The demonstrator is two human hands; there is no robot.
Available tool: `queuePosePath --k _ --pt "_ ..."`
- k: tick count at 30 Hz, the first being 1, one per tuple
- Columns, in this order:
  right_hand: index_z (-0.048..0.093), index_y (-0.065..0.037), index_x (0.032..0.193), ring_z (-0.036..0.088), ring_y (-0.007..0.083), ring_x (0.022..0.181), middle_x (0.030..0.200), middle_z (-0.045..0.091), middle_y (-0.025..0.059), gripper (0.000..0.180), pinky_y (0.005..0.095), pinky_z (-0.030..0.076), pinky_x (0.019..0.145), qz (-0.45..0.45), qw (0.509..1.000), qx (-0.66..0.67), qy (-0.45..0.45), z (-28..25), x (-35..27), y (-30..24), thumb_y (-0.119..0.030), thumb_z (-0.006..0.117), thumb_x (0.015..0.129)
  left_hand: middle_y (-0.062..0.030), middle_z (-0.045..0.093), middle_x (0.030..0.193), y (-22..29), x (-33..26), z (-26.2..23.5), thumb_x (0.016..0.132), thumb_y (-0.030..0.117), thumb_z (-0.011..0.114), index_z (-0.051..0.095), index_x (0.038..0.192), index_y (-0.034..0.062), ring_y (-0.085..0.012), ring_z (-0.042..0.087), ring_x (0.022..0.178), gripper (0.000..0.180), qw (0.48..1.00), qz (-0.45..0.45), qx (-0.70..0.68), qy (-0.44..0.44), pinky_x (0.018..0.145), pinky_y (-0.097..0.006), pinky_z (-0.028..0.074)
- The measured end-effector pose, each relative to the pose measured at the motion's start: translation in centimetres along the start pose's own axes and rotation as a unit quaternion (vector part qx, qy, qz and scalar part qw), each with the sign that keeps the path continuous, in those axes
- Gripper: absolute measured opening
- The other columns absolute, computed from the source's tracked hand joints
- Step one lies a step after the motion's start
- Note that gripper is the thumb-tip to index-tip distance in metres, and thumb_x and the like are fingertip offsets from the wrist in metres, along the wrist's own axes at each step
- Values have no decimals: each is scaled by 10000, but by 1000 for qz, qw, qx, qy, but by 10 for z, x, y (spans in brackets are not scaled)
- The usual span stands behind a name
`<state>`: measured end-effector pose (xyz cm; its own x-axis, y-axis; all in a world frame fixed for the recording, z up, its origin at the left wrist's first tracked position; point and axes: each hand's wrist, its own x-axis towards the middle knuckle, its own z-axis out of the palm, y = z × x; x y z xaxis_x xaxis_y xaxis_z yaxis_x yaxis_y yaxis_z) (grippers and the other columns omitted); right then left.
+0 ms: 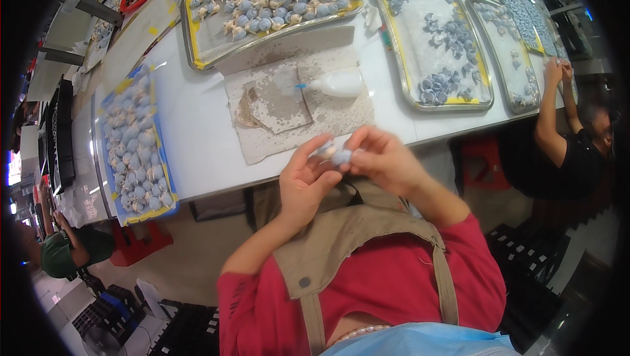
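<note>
Just past the near table edge, both my hands meet around a small blue-grey and cream figurine (pixel 341 157). My left hand (pixel 304 182) cups it, with fingers curled around the cream side. Thumb and fingertips of my right hand (pixel 387 161) pinch its rounded blue-grey part. The fingers partly hide its shape. Beyond them, on a stained cardboard sheet (pixel 262 149), a white squeeze bottle (pixel 340 84) with a blue tip lies on its side. A smaller, stained cardboard piece (pixel 279 103) is under the tip.
A metal tray (pixel 197 51) of similar figurines stands at the back. Another metal tray (pixel 410 93) to its right holds small blue-grey parts. At left, a blue-edged tray (pixel 172 206) is full of figurines. A person (pixel 558 152) works at far right, another (pixel 75 248) at far left.
</note>
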<state>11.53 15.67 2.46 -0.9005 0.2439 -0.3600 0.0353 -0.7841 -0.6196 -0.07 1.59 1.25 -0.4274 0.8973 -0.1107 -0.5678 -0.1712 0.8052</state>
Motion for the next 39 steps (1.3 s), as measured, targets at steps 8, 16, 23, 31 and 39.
queuePosePath --k 8,16,23,31,39 --pt "590 -25 956 616 124 775 888 619 67 164 238 494 683 -189 934 -292 78 20 0 21 -14 645 802 -61 533 1079 -6 -6 -11 885 27 555 449 1252 -23 -95 527 933 385 990 52 123 36 819 -230 444" --pt "642 -50 906 622 212 698 837 627 88 270 284 523 591 -437 650 -617 80 22 3 21 21 706 654 -90 526 1182 -1 -9 -9 884 30 558 483 1232 -28 -118 528 1008 360 985 42 161 37 860 -247 451" --pt "649 -56 924 614 226 684 817 629 77 276 291 510 578 -408 656 -632 57 21 3 14 7 700 660 -64 568 1080 0 -9 -7 879 31 571 522 1191 -36 -75 521 888 323 978 22 200 58 787 -200 436" --pt "655 -40 931 605 213 649 774 624 78 286 291 499 556 -451 649 -613 13 12 8 11 8 718 656 -92 596 1102 6 -7 -8 856 0 591 554 1146 -40 -115 574 941 295 960 82 264 48 802 -226 477" --pt "530 -12 1169 567 186 984 1104 570 94 444 289 467 821 -269 929 -254 -25 21 9 14 11 671 748 -126 583 1146 19 -12 0 847 13 601 528 1177 -36 -157 572 1000 342 988 96 119 -9 830 -259 482"
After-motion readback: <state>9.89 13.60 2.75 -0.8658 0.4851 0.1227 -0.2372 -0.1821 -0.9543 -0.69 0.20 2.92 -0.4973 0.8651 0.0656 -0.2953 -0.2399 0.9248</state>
